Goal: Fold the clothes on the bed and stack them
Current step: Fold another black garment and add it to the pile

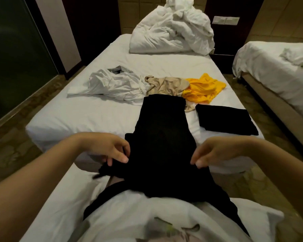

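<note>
Legible text: none. The white garment [129,215] at the bottom edge carries a dark and green print, too blurred to read. The wall switch plate [226,20] bears no readable marking.

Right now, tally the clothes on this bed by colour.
Black: 2, long black garment, folded black rectangle
White: 1, crumpled white garment
Beige: 1, crumpled beige garment
Yellow: 1, crumpled yellow garment
Grey patch behind white: unclear
Total: 5

A crumpled white duvet [171,30] sits near a wall switch plate [226,20]; a second bed [269,70] stands right. The carpet [16,151] is patterned.
</note>
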Demonstrator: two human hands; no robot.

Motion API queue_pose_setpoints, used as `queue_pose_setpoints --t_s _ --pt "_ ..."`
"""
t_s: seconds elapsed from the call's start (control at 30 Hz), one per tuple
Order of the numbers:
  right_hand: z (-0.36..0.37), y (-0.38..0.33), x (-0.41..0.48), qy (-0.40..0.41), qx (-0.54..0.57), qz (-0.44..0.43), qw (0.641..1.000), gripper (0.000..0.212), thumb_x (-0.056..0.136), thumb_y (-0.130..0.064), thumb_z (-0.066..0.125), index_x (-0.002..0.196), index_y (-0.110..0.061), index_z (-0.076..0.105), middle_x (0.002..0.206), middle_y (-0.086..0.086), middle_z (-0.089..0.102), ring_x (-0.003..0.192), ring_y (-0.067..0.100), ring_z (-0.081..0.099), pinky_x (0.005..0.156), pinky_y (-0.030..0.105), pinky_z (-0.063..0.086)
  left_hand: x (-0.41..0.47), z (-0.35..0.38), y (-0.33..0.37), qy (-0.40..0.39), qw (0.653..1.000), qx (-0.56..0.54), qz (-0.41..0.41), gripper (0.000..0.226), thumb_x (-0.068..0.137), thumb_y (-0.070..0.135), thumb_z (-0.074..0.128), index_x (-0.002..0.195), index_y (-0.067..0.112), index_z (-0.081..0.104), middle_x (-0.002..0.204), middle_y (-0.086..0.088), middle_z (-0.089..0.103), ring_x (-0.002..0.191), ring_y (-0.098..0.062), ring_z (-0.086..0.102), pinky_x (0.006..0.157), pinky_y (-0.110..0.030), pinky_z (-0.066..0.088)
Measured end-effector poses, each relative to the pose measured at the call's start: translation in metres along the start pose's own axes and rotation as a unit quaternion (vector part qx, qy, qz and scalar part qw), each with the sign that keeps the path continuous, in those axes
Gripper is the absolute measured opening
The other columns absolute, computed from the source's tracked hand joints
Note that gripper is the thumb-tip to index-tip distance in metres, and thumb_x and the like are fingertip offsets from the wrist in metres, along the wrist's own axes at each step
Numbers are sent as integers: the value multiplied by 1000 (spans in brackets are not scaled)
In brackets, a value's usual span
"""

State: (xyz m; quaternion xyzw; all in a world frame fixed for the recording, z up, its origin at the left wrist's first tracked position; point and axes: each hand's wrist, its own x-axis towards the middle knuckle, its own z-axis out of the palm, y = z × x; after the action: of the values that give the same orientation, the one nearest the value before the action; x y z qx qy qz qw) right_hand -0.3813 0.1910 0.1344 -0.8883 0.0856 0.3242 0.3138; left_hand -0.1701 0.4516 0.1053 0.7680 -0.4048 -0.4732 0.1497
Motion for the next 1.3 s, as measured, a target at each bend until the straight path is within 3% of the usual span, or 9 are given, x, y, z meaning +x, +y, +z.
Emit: queue_pose_setpoints --t_s 0.2,0.47,0.6,0.7,0.77,0.93,1.07,1.2,1.3 --pt "-27 14 44 121 100 -21 987 26 93 -32 51 102 -16 70 91 -1 70 80 5 64 69 8 46 23 -32 28 142 988 -6 60 16 92 25 55 97 14 64 83 -1 69 62 -15 57 58 -21 42" --pt "-61 40 131 237 140 -19 961 18 95 -24 54 83 -25 68 74 -6 67 67 4 61 68 12 47 107 -58 22 285 958 -16 21 17 92 24 56 81 17 66 77 -7 70 61 -14 61 66 -25 46" --pt "-88 62 170 283 191 0 940 16 94 -20 56 89 -17 70 71 -5 66 68 9 59 62 12 46 154 -76 9 306 951 -41 -19 17 93 19 52 89 12 67 84 -10 70 78 -24 65 80 -34 47" --pt "-109 85 195 300 247 26 921 13 94 -16 54 94 -15 67 76 -3 64 73 15 60 59 12 44 193 -90 -6 323 944 -44 -57 12 92 22 52 91 18 63 91 -7 69 86 -23 63 78 -31 46" --pt "-122 101 214 305 267 53 912 11 95 -14 53 100 -17 62 85 1 64 81 22 61 68 22 45 219 -100 -16 325 941 -52 -79 12 92 25 52 98 19 60 98 -5 67 90 -22 60 75 -29 43" --pt "-141 134 257 290 226 106 924 26 96 -18 52 121 -13 56 100 2 58 86 19 58 71 27 42 275 -120 -31 309 941 -86 -104 32 94 24 51 123 11 51 120 -8 59 106 -26 57 87 -35 45" --pt "-148 149 283 309 202 107 923 21 95 -22 52 112 -12 61 97 2 61 95 22 59 65 26 40 307 -129 -41 308 941 -96 -104 39 93 21 51 130 8 46 125 -12 57 110 -28 56 92 -41 45" --pt "-153 160 302 403 267 139 864 24 93 -33 55 103 -12 61 91 2 62 89 22 60 73 34 47 330 -139 -41 328 928 -144 -101 43 93 25 52 133 13 45 128 -8 55 115 -27 54 96 -39 43" --pt "-161 161 313 406 480 169 759 36 92 -38 54 115 -10 55 92 5 60 75 21 61 66 36 51 346 -150 -42 337 895 -274 -104 39 90 27 57 127 18 50 125 -6 59 111 -25 57 99 -43 44"
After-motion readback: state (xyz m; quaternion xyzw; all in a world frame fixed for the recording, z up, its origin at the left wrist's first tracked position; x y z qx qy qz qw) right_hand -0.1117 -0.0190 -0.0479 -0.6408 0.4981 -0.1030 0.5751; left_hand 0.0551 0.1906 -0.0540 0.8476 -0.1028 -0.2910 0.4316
